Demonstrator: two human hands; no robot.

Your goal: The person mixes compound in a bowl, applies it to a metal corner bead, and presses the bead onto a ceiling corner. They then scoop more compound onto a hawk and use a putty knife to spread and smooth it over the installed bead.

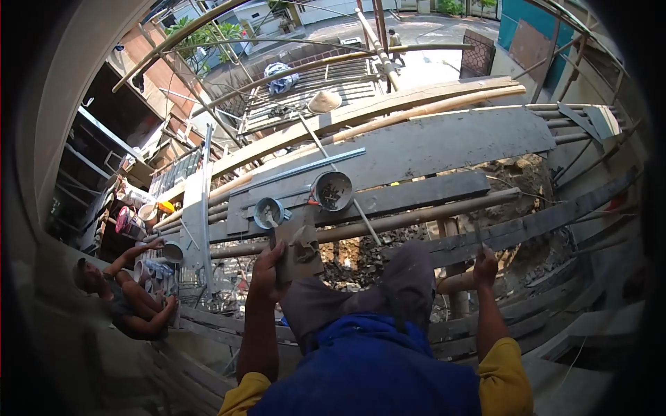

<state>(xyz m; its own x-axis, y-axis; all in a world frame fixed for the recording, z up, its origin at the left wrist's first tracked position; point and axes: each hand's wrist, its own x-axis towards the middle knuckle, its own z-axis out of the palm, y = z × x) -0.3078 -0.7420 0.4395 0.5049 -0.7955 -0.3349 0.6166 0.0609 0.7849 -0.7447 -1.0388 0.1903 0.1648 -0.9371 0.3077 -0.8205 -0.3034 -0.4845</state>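
Note:
My left hand (pixel 266 272) is closed round the edge of a flat board (pixel 309 269), held above my thighs. A lump of grey-brown mortar (pixel 304 243) sits on this board. Out to the right, my right hand (pixel 485 268) is closed on a thin upright tool (pixel 478 232); its kind is hard to make out. Beyond the board, a small metal pot (pixel 268 208) holds pale material and a handled tool. Right of it, a larger round bowl (pixel 333 191) contains dark lumps.
Planks (pixel 423 191) and bamboo poles (pixel 388 220) form the scaffold, with gaps over rubble (pixel 361 263). A thin stick (pixel 365 222) and a metal channel (pixel 305 166) lie across it. Another person (pixel 132 298) sits at left. A conical hat (pixel 324 102) rests farther out.

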